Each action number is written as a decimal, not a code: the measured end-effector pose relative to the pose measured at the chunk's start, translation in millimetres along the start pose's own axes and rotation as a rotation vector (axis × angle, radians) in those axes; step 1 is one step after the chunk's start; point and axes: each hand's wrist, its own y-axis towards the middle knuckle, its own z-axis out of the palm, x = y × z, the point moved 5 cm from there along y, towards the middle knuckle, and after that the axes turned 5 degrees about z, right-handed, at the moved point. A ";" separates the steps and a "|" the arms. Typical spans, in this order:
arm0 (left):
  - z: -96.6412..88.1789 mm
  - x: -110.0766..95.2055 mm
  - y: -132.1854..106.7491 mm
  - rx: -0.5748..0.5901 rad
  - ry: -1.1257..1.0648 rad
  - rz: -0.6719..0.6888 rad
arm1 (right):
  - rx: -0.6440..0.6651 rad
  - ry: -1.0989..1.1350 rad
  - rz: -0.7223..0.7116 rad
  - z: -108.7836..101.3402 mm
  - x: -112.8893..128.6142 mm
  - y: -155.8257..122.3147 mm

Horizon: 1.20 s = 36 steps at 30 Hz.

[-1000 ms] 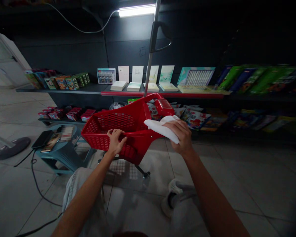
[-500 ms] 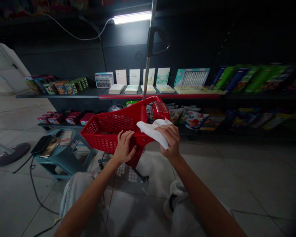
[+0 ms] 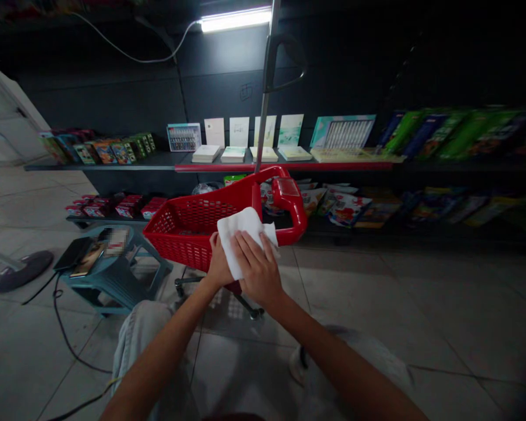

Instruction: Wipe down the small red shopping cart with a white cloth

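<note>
A small red plastic shopping cart (image 3: 186, 251) with perforated basket walls stands in front of me. My right hand (image 3: 260, 272) presses a folded white cloth (image 3: 241, 222) flat against the near side of the cart, below its handle. The fingers lie stretched over the cloth. My left hand (image 3: 219, 263) holds the cart's near rim just left of the cloth; the cloth covers part of its fingers. The cart's looped red handle (image 3: 296, 213) is free of both hands.
Behind the cart, a dark shelf (image 3: 135, 161) carries books, boxes and snack bags. A metal pole (image 3: 263, 123) with a grey grip rises behind the handle. At left, a blue-grey stool (image 3: 109, 280) bears a phone and a dark device, with a cable (image 3: 65, 333) across the floor.
My right hand has moved left with the cloth, from beside the handle onto the cart's near side. My left hand stays at the rim, its fingers now partly behind the cloth.
</note>
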 end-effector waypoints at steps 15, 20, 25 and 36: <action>-20.9 34.4 9.1 0.003 0.077 -0.062 | 0.045 0.019 0.013 93.8 -54.3 -63.6; -16.9 51.1 13.5 -0.001 -0.003 -0.058 | 0.176 0.027 0.050 148.4 -59.7 -102.4; -14.8 58.6 13.0 0.030 -0.009 -0.076 | 0.357 0.050 0.015 192.7 -62.3 -139.5; -23.4 61.1 8.6 0.005 -0.047 -0.063 | 0.350 0.238 -0.038 189.0 -54.9 -127.5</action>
